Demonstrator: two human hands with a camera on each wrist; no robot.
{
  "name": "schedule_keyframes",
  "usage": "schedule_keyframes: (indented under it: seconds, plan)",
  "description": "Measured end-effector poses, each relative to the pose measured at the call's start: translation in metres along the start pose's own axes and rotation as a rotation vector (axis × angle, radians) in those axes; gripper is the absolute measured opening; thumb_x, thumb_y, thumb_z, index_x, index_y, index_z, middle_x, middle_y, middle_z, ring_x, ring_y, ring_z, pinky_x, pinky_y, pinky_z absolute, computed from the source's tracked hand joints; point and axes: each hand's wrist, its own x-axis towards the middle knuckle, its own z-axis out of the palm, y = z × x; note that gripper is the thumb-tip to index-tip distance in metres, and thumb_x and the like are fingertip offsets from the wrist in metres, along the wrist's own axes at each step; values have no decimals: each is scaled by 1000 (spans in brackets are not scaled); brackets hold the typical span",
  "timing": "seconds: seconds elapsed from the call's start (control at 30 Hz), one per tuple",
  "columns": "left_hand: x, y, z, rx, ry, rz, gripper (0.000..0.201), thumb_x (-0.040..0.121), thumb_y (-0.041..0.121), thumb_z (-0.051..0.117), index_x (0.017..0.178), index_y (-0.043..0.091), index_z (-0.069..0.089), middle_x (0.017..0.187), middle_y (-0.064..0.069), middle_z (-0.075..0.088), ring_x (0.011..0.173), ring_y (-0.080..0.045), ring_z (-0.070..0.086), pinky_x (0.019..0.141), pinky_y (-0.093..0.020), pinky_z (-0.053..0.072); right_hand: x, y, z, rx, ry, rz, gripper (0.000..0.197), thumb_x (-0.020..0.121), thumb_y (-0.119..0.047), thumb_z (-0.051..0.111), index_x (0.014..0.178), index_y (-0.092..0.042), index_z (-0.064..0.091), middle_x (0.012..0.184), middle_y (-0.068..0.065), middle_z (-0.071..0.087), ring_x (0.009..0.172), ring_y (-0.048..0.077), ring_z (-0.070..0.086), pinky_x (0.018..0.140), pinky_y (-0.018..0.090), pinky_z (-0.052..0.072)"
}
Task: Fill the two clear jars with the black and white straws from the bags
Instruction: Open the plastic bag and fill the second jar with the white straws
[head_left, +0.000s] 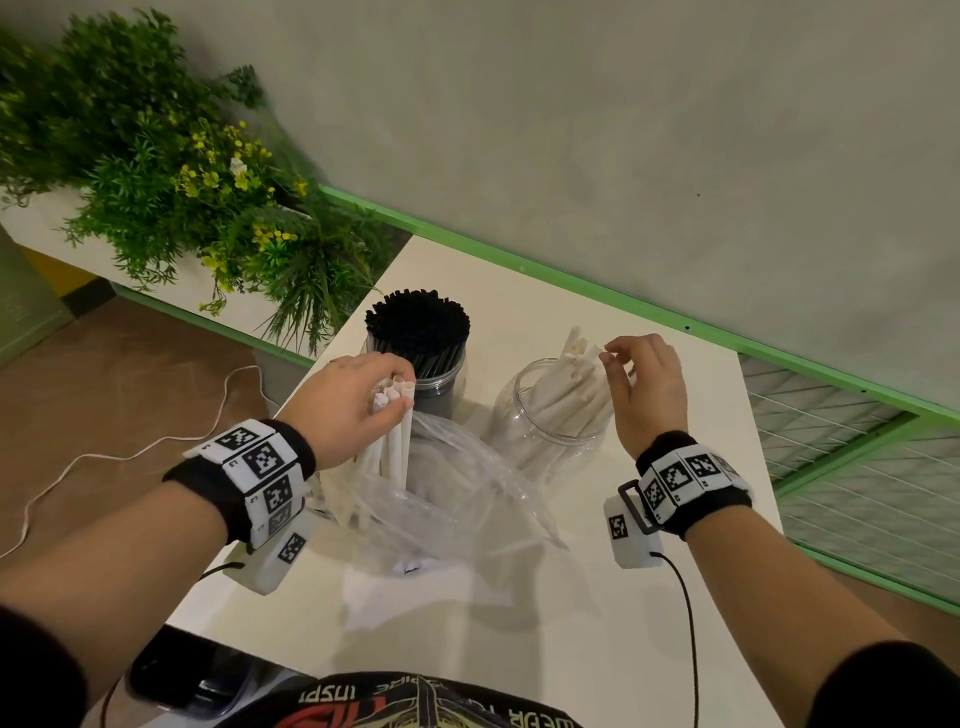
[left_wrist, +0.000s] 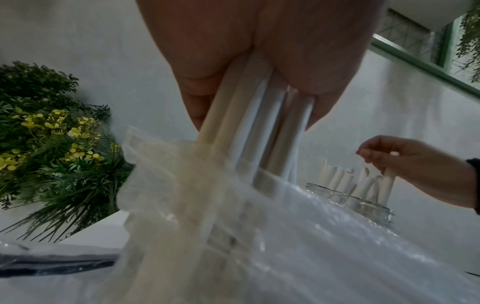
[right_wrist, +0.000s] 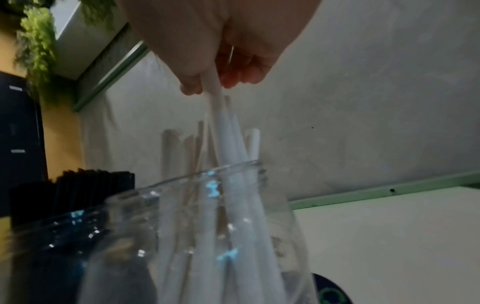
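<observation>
My left hand (head_left: 358, 400) grips a bundle of several white straws (head_left: 392, 441) by their tops; their lower ends are still inside the clear plastic bag (head_left: 447, 493) lying on the table. Close up, the gripped straws (left_wrist: 254, 123) run down into the bag (left_wrist: 285, 236). My right hand (head_left: 641, 384) pinches one white straw (right_wrist: 218, 115) above the right clear jar (head_left: 545, 415), which holds several white straws leaning together. The left clear jar (head_left: 431, 379) stands behind the bag, packed with black straws (head_left: 418, 325).
The white table (head_left: 597, 597) ends at a green-edged wall (head_left: 571, 280) behind the jars. Green plants with yellow flowers (head_left: 208, 197) stand left of the table. A white cable (head_left: 104, 457) lies on the brown floor. A dark flat bag (left_wrist: 52, 265) lies by the clear bag.
</observation>
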Motion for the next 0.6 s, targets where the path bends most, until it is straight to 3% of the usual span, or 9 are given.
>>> schedule_keyframes:
  seconds: [0.13,0.23,0.3,0.37,0.47,0.53,0.6]
  plan:
    - [0,-1,0,-3,-4,-6,24,82,52,37,99,39,48,100,13,58,89,-13,52,66,-25,33,3,8,-6,-44,-89,51,15,93,-15,61,104,-5,60,100,4,49,83,12,45,73,22,35]
    - [-1,-2,0,-5,0,-2,20,83,49,40,99,39,48,99,14,57,89,-14,53,66,-25,33,5,11,-13,-96,-84,51,24,89,-14,65,111,-5,59,109,12,49,94,21,46,79,27,37]
    - [-2,-2,-1,-6,5,-9,27,82,52,38,101,37,50,99,14,58,89,-14,53,69,-26,34,3,5,-17,-210,4,-46,24,87,-10,66,110,-5,61,108,16,51,99,29,45,84,34,41]
    - [-2,-1,-2,-4,6,-12,32,81,53,36,102,35,52,101,13,58,90,-14,53,71,-27,34,-6,-8,-19,-234,33,-213,20,87,-6,63,106,-1,64,102,17,54,95,31,46,82,34,42]
    - [-3,0,-3,0,3,-4,36,81,54,34,104,33,53,102,13,58,92,-14,53,72,-27,33,-21,-22,-12,-215,-187,-379,22,85,-11,66,105,-2,66,99,14,58,89,30,52,77,32,44]
    - [-3,-1,-3,-2,-2,-11,36,81,54,35,104,33,53,103,13,58,92,-13,53,72,-27,34,-26,-23,-3,-241,-349,-319,25,81,-9,72,106,-6,67,100,13,60,85,32,58,71,35,50]
    - [-2,-2,-2,-5,-8,-14,34,82,53,37,105,33,53,104,13,59,94,-14,54,74,-29,38,-21,-24,4,-241,-422,-259,16,83,-3,68,98,-3,69,97,14,60,78,34,60,67,38,54]
